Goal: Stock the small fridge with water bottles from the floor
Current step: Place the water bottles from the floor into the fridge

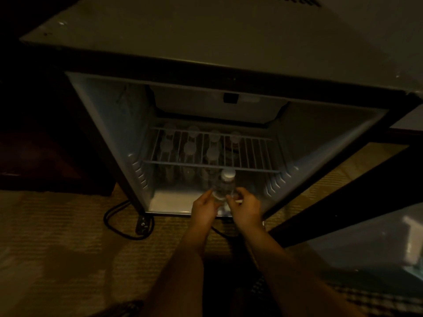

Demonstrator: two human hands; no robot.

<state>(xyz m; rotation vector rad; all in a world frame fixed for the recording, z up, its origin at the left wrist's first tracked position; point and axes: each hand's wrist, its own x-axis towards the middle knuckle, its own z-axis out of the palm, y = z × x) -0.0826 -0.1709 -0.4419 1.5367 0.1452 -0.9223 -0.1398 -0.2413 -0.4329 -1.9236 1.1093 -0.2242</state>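
Observation:
The small fridge (109,124) stands open in dim light. A clear water bottle with a white cap (225,183) is upright at the front of the fridge floor, just under the edge of the wire shelf (251,154). My left hand (203,209) grips its lower left side and my right hand (246,208) grips its lower right side. Several other capped bottles (190,148) stand in rows behind it, seen through the shelf wires.
The fridge door (366,236) hangs open to the right, with a door shelf. A black power cord and plug (142,225) lie on the carpet at the fridge's lower left. Dark wooden furniture (45,145) stands on the left.

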